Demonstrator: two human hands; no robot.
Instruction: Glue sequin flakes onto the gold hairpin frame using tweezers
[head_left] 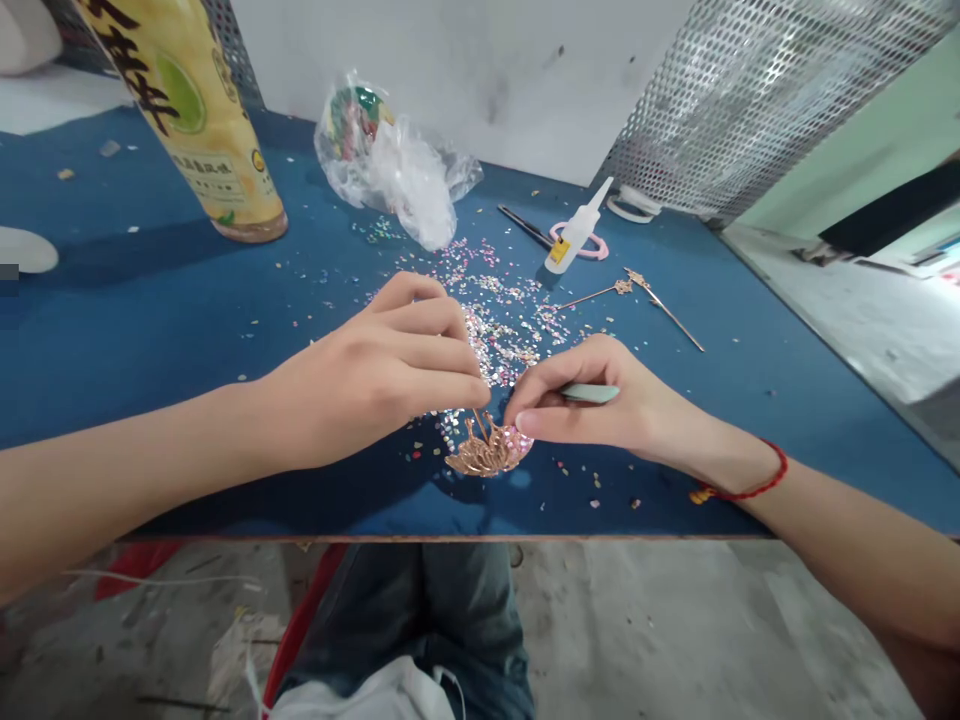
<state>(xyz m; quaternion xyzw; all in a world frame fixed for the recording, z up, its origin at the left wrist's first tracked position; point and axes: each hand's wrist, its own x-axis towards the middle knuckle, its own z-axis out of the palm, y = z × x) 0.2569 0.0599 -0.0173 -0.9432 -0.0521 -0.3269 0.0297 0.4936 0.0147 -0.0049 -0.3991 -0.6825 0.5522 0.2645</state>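
Left fingers (442, 350) pinch a gold ornament (486, 458) near the counter's front edge (300, 522). Right fingers (559, 370) clamp a half-hidden green tool (594, 393).

1. My gold openwork ornament (481, 459) is near the bench's (750, 400) front edge, stem pinched in my left hand (397, 365), its right end sparkling pink.
2. My pale-green stick (592, 393) lies (tip hidden) across my right hand (600, 425).

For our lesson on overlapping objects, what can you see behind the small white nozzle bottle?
Parts of a pink loop show on either side of the bottle, with a dark slender tool on the picture's left. Whatever lies directly behind the bottle's body is covered.
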